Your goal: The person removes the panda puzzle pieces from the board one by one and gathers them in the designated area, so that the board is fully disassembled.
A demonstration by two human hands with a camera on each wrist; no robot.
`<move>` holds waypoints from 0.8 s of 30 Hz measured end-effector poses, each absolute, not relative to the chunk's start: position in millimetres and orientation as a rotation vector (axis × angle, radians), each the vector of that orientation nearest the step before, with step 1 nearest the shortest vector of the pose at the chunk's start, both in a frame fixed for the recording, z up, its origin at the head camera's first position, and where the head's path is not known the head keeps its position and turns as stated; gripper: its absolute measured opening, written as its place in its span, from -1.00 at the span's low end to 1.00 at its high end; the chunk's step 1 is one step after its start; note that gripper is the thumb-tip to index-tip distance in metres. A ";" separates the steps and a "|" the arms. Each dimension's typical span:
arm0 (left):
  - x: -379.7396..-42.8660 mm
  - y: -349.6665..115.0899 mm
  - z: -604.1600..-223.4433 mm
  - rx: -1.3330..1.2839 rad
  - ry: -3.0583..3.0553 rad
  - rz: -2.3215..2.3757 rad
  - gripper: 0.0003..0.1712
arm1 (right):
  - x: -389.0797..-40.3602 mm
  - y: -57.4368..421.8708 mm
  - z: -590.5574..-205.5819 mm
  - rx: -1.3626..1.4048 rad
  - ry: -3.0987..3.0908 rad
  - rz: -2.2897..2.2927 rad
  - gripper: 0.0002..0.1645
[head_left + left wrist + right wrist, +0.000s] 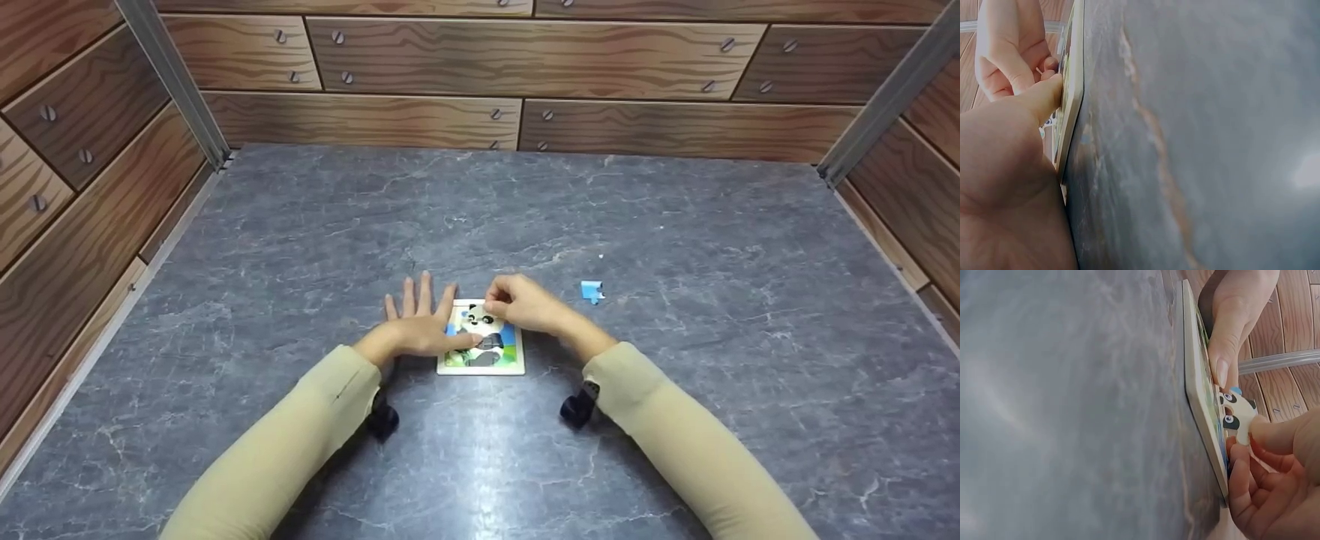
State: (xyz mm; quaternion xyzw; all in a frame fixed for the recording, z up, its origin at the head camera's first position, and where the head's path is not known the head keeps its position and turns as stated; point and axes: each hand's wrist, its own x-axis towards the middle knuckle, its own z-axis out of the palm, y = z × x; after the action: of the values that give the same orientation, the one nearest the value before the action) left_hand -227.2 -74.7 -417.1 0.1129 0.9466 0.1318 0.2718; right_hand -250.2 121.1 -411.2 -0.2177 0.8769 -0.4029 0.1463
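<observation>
A small panda jigsaw puzzle in a pale wooden tray (pixel 481 371) lies on the table in front of the person. My left hand (pixel 421 330) has its fingers spread on the table at the tray's left side, its thumb pressing on the picture. At the top right of the tray, my right hand (pixel 526 304) pinches the panda-head puzzle piece (pixel 1237 410) between thumb and fingers. In the right wrist view that piece stands tilted up from the tray. The left wrist view shows the tray edge-on and hides most of the picture.
One loose blue puzzle piece (pixel 592 291) lies on the grey marbled table (pixel 480 217), right of the tray. Wood-plank patterned walls (pixel 525 60) stand around the table's back and sides, with metal posts (pixel 184 82) at the corners.
</observation>
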 end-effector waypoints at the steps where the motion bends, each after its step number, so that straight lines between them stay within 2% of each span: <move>1: -228.0 -74.2 -417.8 0.303 2.546 0.350 0.15 | -250.5 121.2 -411.7 -0.619 2.536 -1.150 -0.89; 13: -231.8 -67.5 -419.5 0.321 2.540 0.291 0.13 | -252.4 116.1 -411.6 -0.562 2.625 -1.078 -0.90; 24: -231.0 -77.7 -417.0 0.339 2.512 0.351 0.14 | -252.4 136.5 -403.5 -0.457 2.377 -1.381 -0.88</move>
State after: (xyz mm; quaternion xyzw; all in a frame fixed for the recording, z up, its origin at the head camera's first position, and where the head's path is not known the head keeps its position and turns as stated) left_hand -231.0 -77.7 -417.0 0.1268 0.9403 0.1313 0.2873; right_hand -252.4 136.5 -403.5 -0.1615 0.8396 -0.4878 0.1763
